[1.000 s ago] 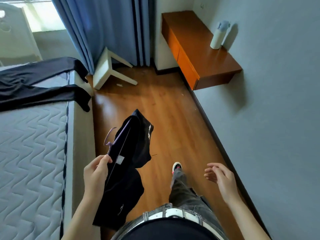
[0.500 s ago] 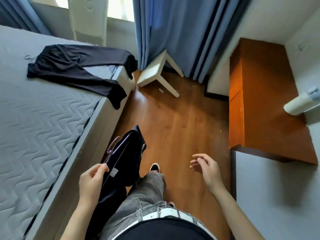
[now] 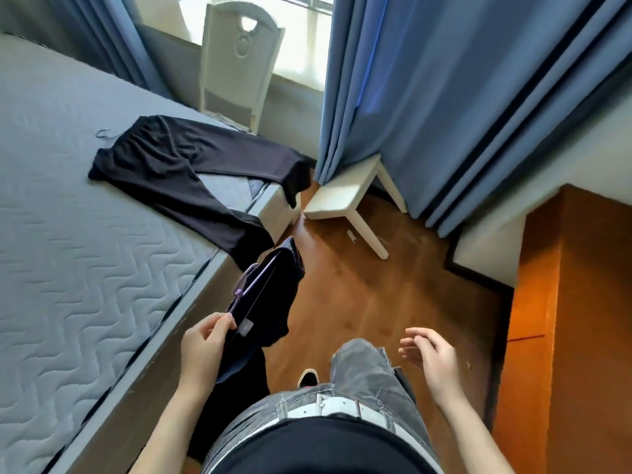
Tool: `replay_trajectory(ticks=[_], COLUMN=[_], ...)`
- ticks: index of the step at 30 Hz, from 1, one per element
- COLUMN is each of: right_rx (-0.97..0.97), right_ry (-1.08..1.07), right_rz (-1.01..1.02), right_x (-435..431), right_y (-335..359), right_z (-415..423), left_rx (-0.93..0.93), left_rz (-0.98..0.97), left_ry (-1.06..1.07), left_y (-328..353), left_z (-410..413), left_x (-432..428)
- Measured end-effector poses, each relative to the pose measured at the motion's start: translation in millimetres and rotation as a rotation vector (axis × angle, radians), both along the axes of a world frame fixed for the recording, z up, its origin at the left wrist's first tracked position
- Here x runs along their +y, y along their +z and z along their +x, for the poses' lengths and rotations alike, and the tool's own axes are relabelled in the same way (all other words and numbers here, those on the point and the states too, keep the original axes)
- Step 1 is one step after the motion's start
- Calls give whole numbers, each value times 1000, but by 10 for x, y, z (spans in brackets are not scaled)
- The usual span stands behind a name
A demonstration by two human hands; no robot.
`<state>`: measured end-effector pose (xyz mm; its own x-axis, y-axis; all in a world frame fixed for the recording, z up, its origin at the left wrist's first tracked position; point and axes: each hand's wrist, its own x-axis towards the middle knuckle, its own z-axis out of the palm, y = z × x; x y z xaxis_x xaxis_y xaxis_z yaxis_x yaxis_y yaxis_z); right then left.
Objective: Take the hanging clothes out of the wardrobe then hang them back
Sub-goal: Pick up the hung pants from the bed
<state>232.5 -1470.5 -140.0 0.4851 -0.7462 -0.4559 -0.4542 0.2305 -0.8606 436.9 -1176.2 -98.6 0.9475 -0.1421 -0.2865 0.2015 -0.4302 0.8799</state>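
Observation:
My left hand pinches a purple hanger that carries a black garment. The garment hangs down beside the bed's edge, in front of my left leg. My right hand floats over the floor at the right with relaxed fingers and holds nothing. A second piece of clothing, black trousers, lies spread across the far corner of the grey mattress, one leg drooping over the edge. No wardrobe is in view.
A white stool lies tipped on the wooden floor by the blue curtains. A white chair stands at the window. An orange-brown wall desk juts out on the right.
The view has swung left and upward, bringing the bed, trousers and window chair into sight. The hanger with its garment has stayed in my left hand; my right hand stays empty.

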Motion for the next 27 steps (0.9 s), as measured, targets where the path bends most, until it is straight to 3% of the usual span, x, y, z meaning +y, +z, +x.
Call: replay_trajectory(ticks=[6,14,21,27], right_rx=[-12,-30,-27,-43], right_ry=[175,624,963,1138], right_rz=[-16,2,-42,5], right_x=[-974,-1804,-1911,-1480], right_y=[-97,-2,-10,-85], right_z=[1289,3349,4627,5550], left_rx=[-14,-18,20,-15], left_rz=[1,62,15,-134], left_ry=[126,370,778,1173], left_y=[-33,-42,50,65], left_z=[809,1387,1510,1769], left_x=[-765,-1518,-1648,-1415])
